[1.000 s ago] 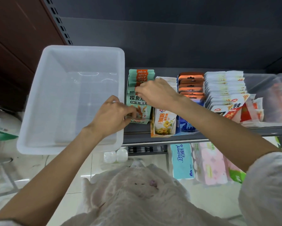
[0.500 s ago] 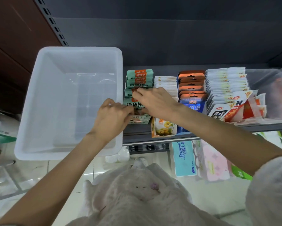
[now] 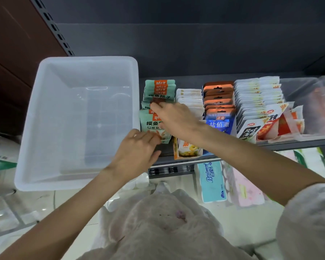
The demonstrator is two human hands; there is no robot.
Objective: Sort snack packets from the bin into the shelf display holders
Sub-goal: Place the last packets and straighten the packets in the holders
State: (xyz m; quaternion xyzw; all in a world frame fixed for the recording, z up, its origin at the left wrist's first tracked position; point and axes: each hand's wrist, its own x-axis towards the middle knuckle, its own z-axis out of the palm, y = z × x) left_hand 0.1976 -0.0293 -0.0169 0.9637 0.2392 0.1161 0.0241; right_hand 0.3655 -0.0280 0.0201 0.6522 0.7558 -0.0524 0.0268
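Sitting at left of frame, translucent white bin [image 3: 45,119], interior bare, its right wall beside green packets [image 3: 158,91] in leftmost holder on shelf [image 3: 176,158]. Resting at holder's front edge, centre frame, left hand [image 3: 137,152], fingers loosely curled against front green packet; grip unclear. Reaching over same row, right hand [image 3: 174,117], fingers extended flat, tips touching packet tops. Further right: white packets [image 3: 190,96], orange-topped packets [image 3: 218,98], white-and-red packets [image 3: 259,98]. Below shelf, lower right: blue tissue pack [image 3: 212,182].
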